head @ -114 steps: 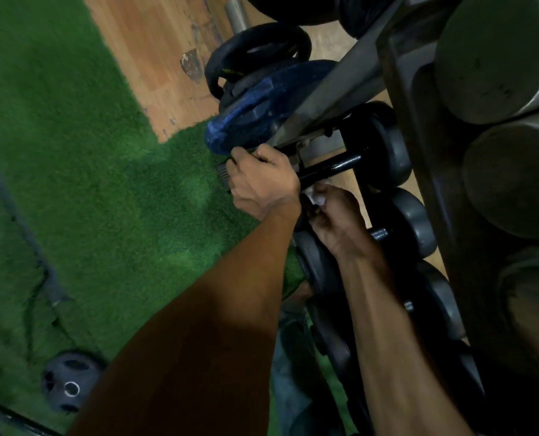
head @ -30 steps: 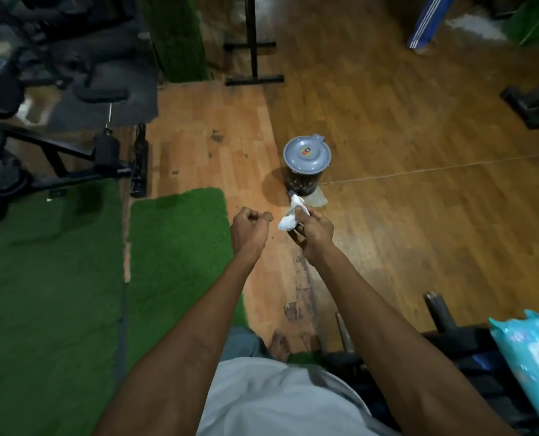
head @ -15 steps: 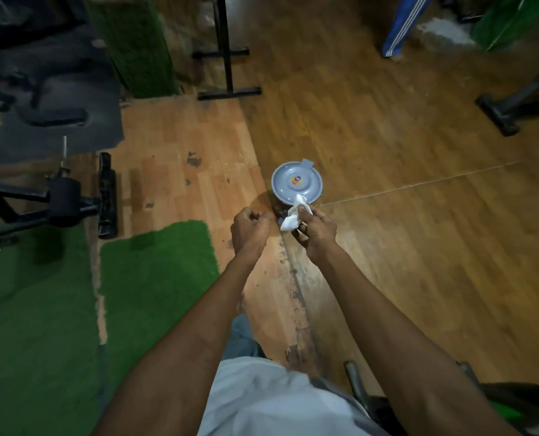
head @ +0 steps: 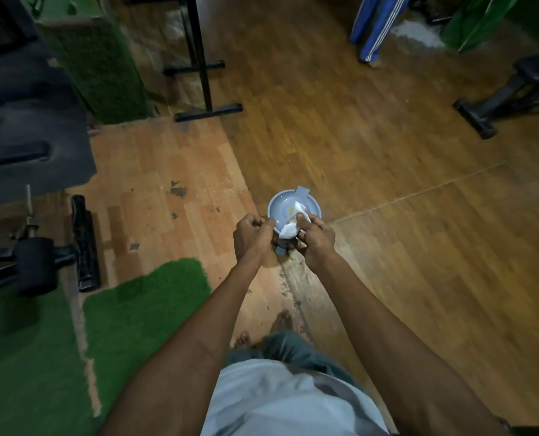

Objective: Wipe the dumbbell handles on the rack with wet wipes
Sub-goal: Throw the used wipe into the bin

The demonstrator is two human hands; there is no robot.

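Note:
My right hand (head: 316, 238) pinches a crumpled white wet wipe (head: 290, 228) directly above a small grey lidded bin (head: 280, 209) that stands on the wooden floor. My left hand (head: 251, 235) is beside it on the left, fingers curled at the edge of the bin's lid; whether it grips the lid I cannot tell. No dumbbell rack or dumbbells appear in this view.
Green turf mats (head: 129, 313) lie to the left. A black bench frame (head: 82, 243) and a black stand (head: 202, 73) are at the left and far centre. Another black equipment foot (head: 488, 111) is at the far right. A person's striped trouser leg (head: 373, 29) stands at the back.
I turned from the dumbbell rack to the open floor. Since a second ago both hands, the right one carrying the wipe, have come over the grey bin, which now sits right under them.

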